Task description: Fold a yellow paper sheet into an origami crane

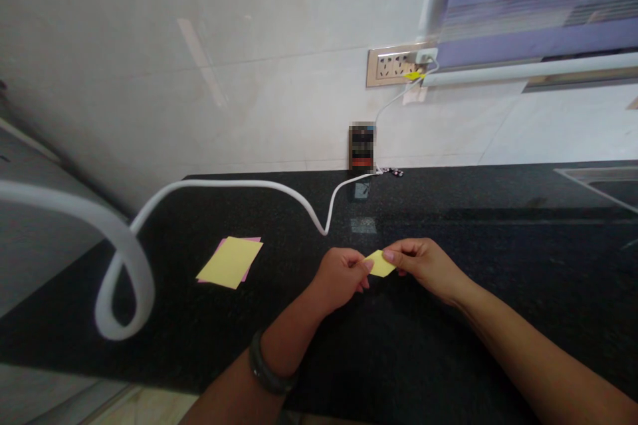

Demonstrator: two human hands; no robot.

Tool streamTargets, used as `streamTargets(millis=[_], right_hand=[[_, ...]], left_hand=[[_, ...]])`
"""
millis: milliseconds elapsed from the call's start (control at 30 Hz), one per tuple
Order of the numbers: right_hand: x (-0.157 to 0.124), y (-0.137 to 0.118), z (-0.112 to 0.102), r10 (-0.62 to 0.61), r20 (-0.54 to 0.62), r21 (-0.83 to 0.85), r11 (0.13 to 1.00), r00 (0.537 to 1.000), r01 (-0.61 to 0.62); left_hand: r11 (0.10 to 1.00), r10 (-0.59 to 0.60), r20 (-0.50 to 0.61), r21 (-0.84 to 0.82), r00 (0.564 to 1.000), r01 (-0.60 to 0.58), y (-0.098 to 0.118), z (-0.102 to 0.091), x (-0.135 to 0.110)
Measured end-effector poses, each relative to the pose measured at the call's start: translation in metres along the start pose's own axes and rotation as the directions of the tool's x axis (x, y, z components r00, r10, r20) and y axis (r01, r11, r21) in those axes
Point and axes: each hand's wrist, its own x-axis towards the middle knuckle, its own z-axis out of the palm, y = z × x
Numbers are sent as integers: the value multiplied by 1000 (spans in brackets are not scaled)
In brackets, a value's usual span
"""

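Observation:
Between my two hands is a small folded piece of yellow paper [381, 264], raised just over the dark countertop. My left hand [343, 273] pinches its left end, thumb on top. At its right end my right hand [417, 259] grips it the same way, thumb pressed on the upper corner. The paper's underside and some of my fingertips are hidden. To the left lies a flat yellow sheet [232, 263] with a pink sheet [253, 240] showing from under its edges. A dark bangle circles my left wrist.
A thick white cable [239, 183] loops across the left and back of the black countertop [428, 352]. A phone-like device [362, 146] leans on the tiled wall, wired to a socket panel [393, 66]. At the far right is a sink edge [598, 189].

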Motion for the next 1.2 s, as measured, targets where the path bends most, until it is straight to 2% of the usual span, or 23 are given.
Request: streamTargets(millis=[133,233,333,433,533,633,700,800,867,967,1033,1067,1133,1200], right_hand=[[7,10,-8,17,-32,-138,990,999,-21],[11,16,-7,34,-76,-207,977,997,-49],[14,21,-4,72,-90,-297,950,993,-95],[16,23,-2,54,-72,-404,912,996,-78],[18,22,0,27,-67,-477,877,997,-55],[18,21,3,7,-90,-545,837,996,-55],[18,22,4,0,-105,-578,813,994,-61],[19,25,6,-10,-116,-613,787,993,-64],[19,27,6,-13,-116,-627,776,993,-63],[18,26,5,-12,-112,-648,759,994,-64],[15,22,3,-87,-103,-693,721,991,-9],[13,19,2,-169,-88,-726,686,982,53],[8,11,1,-324,28,-744,625,946,236],[4,5,2,-373,224,-694,588,900,416]], left_hand=[[996,-82,21,-29,996,83,-4,-3,5],[991,-73,-43,105,996,78,-12,-7,10],[944,-38,-120,321,992,75,-19,-12,13],[852,-29,-180,510,983,119,-23,-15,14],[711,-12,-230,683,973,170,-23,-16,11],[586,66,-277,788,959,187,-20,-16,8],[547,194,-227,833,954,87,-16,-16,7],[523,316,53,823,947,-221,-14,-16,8],[528,330,188,775,925,-346,-15,-17,9],[571,326,198,738,924,-360,-18,-17,9],[603,317,185,718,930,-348,-20,-18,9],[614,312,183,710,932,-344,-20,-18,9],[634,299,174,698,938,-332,-20,-17,8],[653,289,159,688,944,-316,-20,-16,8]])
